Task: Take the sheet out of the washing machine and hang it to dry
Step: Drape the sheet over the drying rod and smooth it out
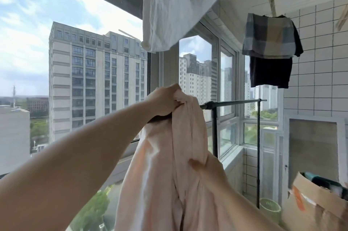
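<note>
Sheet [169, 165] bunched in left hand [163, 99], gripped tight at rail [233, 103]; right hand [195, 164] mostly hidden, grip unclear. Best draped over rail, then spread rightward evenly.

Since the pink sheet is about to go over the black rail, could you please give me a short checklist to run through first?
1. Left hand grip on the pink sheet: bunched top edge held, ok.
2. Right hand grip: mostly hidden in the fabric, cannot tell.
3. Black rail free: visible stretch bare, ok.
4. Sheet spread out: bunched in folds, not ok.
5. Clearance from the white cloth overhead: hangs above the hand, apart, ok.
6. Sheet's lower end off the floor: out of view, cannot tell.
</note>
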